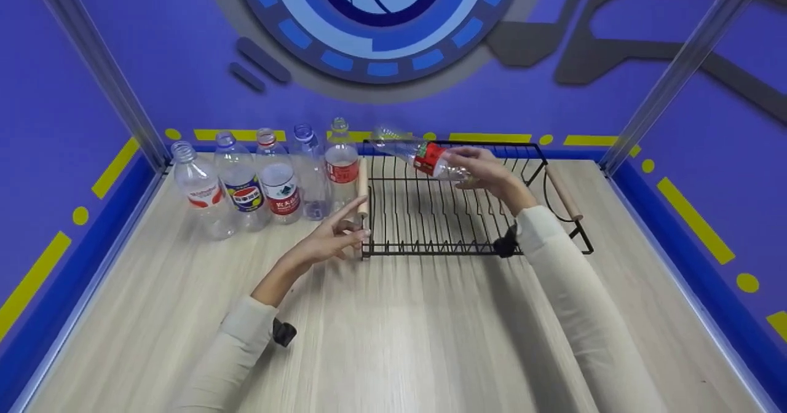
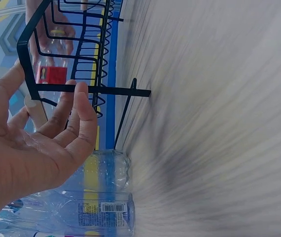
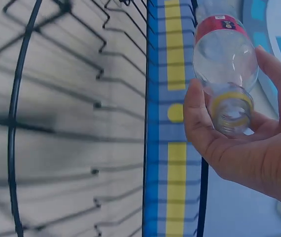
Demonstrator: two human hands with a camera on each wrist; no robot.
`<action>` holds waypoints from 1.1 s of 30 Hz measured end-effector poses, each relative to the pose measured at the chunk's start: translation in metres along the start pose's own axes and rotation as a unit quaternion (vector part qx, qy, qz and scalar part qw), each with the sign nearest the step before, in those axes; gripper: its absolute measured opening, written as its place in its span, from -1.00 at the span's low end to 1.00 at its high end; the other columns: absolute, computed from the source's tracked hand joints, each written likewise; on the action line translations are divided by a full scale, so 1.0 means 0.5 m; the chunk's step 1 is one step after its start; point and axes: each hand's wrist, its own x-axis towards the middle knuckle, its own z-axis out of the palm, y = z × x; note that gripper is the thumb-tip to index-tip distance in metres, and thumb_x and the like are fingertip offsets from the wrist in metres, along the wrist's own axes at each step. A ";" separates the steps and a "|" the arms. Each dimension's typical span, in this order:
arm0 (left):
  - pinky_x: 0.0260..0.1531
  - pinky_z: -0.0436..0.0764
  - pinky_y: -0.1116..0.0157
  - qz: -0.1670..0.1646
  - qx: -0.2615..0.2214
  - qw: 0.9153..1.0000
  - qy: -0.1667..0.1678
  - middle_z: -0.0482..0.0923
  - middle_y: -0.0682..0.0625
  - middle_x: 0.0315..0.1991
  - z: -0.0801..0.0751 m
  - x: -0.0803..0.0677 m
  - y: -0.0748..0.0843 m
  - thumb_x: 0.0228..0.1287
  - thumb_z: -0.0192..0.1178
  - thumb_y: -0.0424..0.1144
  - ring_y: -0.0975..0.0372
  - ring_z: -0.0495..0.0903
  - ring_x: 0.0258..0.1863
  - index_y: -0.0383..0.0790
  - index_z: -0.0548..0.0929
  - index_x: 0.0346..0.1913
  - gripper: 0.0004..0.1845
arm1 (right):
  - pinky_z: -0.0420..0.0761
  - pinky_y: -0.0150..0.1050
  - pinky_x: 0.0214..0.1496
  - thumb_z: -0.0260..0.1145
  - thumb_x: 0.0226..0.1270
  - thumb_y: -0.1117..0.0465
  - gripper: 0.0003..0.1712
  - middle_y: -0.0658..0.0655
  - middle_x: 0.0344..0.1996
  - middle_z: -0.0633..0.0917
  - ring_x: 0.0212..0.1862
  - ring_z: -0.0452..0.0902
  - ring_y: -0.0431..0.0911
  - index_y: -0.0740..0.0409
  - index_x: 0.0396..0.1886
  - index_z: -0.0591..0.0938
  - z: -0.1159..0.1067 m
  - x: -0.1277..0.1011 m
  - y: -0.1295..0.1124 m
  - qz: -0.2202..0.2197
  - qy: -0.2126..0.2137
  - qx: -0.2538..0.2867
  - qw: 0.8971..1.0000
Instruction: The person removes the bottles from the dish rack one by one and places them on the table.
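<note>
My right hand [image 1: 486,170] grips a clear plastic bottle [image 3: 227,59] with a red label near its neck. The bottle is tilted over the black wire rack [image 1: 430,248], its uncapped mouth towards my palm and its base up and to the left. At the rack's left end, my left hand [image 1: 326,238] touches the frame beside the wooden handle [image 1: 363,185], fingers spread and loosely bent. The left wrist view shows fingertips [image 2: 81,91] against the dark end bar. Just beyond the left hand stands another red-labelled bottle [image 1: 342,170], partly hidden.
Several clear bottles stand upright in a row left of the rack, including a blue-tinted one [image 1: 312,179] and a white-labelled one [image 1: 200,192] at the far left. A second wooden handle [image 1: 562,192] is on the rack's right end. Blue panels [image 1: 695,155] enclose the wooden table [image 1: 393,339].
</note>
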 end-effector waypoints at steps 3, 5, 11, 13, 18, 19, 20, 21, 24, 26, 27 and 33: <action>-0.30 0.67 0.16 -0.001 0.004 1.000 0.003 0.58 -0.24 0.11 0.001 -0.002 0.000 0.47 0.25 -0.15 0.01 0.68 -0.14 0.18 0.03 0.65 -0.16 | 0.71 -0.14 0.14 0.33 0.46 -0.09 -0.25 0.17 0.15 0.60 -0.01 0.68 -0.05 0.11 0.50 0.37 -0.030 -0.014 0.010 -0.006 0.007 0.022 1.000; -0.29 0.67 0.15 -0.001 0.005 1.000 0.004 0.57 -0.24 0.13 0.003 -0.003 0.001 0.48 0.24 -0.16 -0.01 0.69 -0.11 0.19 0.03 0.65 -0.17 | 0.72 -0.14 0.13 0.36 0.44 -0.07 -0.30 0.10 0.08 0.63 -0.01 0.70 -0.03 0.09 0.45 0.42 -0.048 -0.026 0.016 -0.008 0.010 0.043 0.999; -0.36 0.65 0.24 0.006 0.002 1.000 0.000 0.57 -0.29 0.12 0.007 -0.004 0.006 0.50 0.20 -0.23 0.10 0.68 -0.19 0.11 0.01 0.66 -0.18 | 0.72 -0.18 0.12 0.40 0.40 0.01 -0.44 0.03 -0.04 0.69 -0.09 0.74 -0.07 0.04 0.32 0.51 -0.093 -0.065 0.034 -0.022 0.011 0.077 0.997; -0.39 0.64 0.27 0.008 -0.001 1.000 -0.004 0.58 -0.25 0.07 0.007 -0.003 0.006 0.50 0.20 -0.21 0.19 0.66 -0.23 0.11 0.00 0.66 -0.17 | 0.71 -0.17 0.14 0.39 0.43 0.06 -0.45 0.03 -0.03 0.70 -0.08 0.73 -0.09 0.04 0.34 0.50 -0.105 -0.079 0.042 -0.032 0.002 0.079 0.996; -0.37 0.63 0.27 0.008 -0.001 1.000 -0.009 0.60 -0.20 0.04 0.006 -0.005 0.004 0.49 0.22 -0.16 0.20 0.66 -0.23 0.12 0.00 0.66 -0.16 | 0.69 -0.11 0.20 0.31 0.49 0.18 -0.44 0.03 0.08 0.63 0.00 0.65 -0.07 0.11 0.43 0.44 -0.126 -0.112 0.063 -0.057 -0.026 0.072 0.995; -0.35 0.63 0.26 0.007 0.002 1.000 -0.008 0.60 -0.21 0.06 0.005 -0.006 0.004 0.49 0.22 -0.15 0.17 0.66 -0.20 0.13 0.00 0.66 -0.16 | 0.69 -0.11 0.19 0.30 0.50 0.20 -0.43 0.03 0.11 0.62 0.02 0.64 -0.07 0.12 0.44 0.44 -0.128 -0.118 0.066 -0.061 -0.028 0.068 0.995; -0.33 0.64 0.25 0.005 0.003 1.000 -0.007 0.59 -0.22 0.09 0.004 -0.006 0.004 0.49 0.23 -0.14 0.13 0.67 -0.17 0.15 0.01 0.66 -0.16 | 0.70 -0.10 0.18 0.30 0.50 0.21 -0.42 0.03 0.13 0.60 0.04 0.63 -0.06 0.13 0.45 0.43 -0.129 -0.124 0.068 -0.065 -0.029 0.064 0.995; -0.30 0.65 0.23 0.004 0.004 1.000 -0.006 0.58 -0.23 0.11 0.004 -0.007 0.004 0.49 0.23 -0.13 0.10 0.67 -0.14 0.17 0.01 0.66 -0.16 | 0.70 -0.10 0.18 0.30 0.49 0.22 -0.41 0.03 0.15 0.58 0.07 0.62 -0.05 0.14 0.45 0.43 -0.128 -0.129 0.070 -0.069 -0.031 0.057 0.996; -0.24 0.66 0.18 0.000 0.007 1.000 -0.002 0.55 -0.25 0.17 0.001 -0.010 0.005 0.49 0.22 -0.11 0.04 0.67 -0.07 0.20 0.02 0.65 -0.17 | 0.70 -0.06 0.17 0.33 0.46 0.24 -0.39 0.01 0.20 0.57 0.11 0.62 -0.05 0.17 0.45 0.43 -0.121 -0.141 0.073 -0.074 -0.037 0.046 0.995; -0.21 0.67 0.15 -0.004 0.007 1.000 -0.001 0.54 -0.26 0.20 0.000 -0.012 0.006 0.49 0.22 -0.11 0.03 0.66 -0.04 0.22 0.02 0.65 -0.18 | 0.71 -0.06 0.15 0.34 0.45 0.25 -0.39 -0.01 0.20 0.58 0.11 0.64 -0.07 0.18 0.44 0.45 -0.113 -0.147 0.075 -0.075 -0.044 0.040 0.995; -0.20 0.67 0.15 -0.004 0.007 1.000 -0.002 0.54 -0.27 0.21 -0.001 -0.012 0.007 0.50 0.22 -0.12 0.04 0.66 -0.04 0.22 0.02 0.65 -0.18 | 0.72 -0.06 0.14 0.35 0.44 0.26 -0.39 -0.02 0.20 0.59 0.11 0.64 -0.08 0.19 0.44 0.45 -0.109 -0.149 0.075 -0.076 -0.047 0.037 0.995; -0.14 0.68 0.04 0.027 0.047 0.999 0.000 0.54 -0.31 0.23 0.000 -0.014 0.012 0.49 0.22 -0.08 0.00 0.65 -0.01 0.18 0.05 0.65 -0.19 | 0.74 -0.08 0.08 0.39 0.39 0.31 -0.38 -0.02 0.21 0.63 0.10 0.66 -0.05 0.22 0.42 0.47 -0.087 -0.160 0.073 -0.083 -0.065 0.028 0.994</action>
